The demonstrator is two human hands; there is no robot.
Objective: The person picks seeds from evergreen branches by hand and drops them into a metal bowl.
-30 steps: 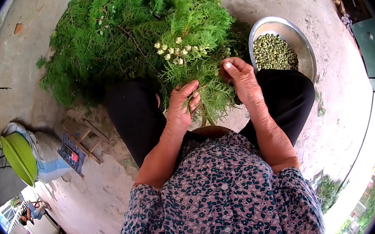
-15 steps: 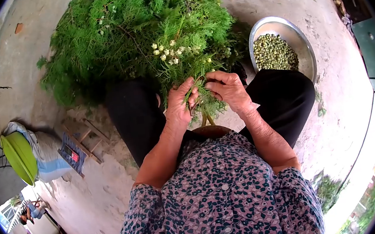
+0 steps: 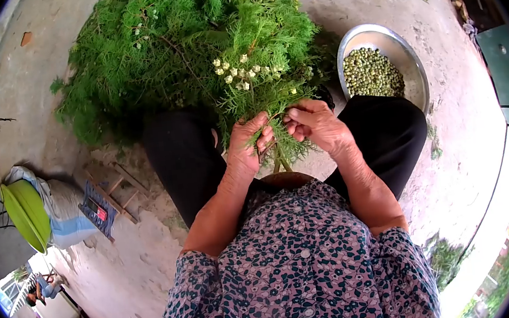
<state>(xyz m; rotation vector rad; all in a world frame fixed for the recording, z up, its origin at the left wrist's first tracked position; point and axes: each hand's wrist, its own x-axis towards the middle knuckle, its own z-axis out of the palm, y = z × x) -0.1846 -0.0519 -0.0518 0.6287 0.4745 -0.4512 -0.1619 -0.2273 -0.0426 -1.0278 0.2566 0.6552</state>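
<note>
Here, we see the left hand (image 3: 245, 145) gripping a leafy green branch (image 3: 259, 101) between the legs (image 3: 181, 160). Beside it, the right hand (image 3: 324, 128) curls its fingers at the foliage; we cannot tell whether they grip anything. Pale cones (image 3: 244, 72) show beyond, near the heap of greenery (image 3: 134, 72), while small green pieces (image 3: 373, 73) fill part of a metal bowl (image 3: 420, 73).

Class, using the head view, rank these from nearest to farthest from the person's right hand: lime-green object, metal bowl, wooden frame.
1. Metal bowl: just beyond the right hand, on the right.
2. Wooden frame: on the floor, to the left.
3. Lime-green object: farther left, past the frame.
</note>
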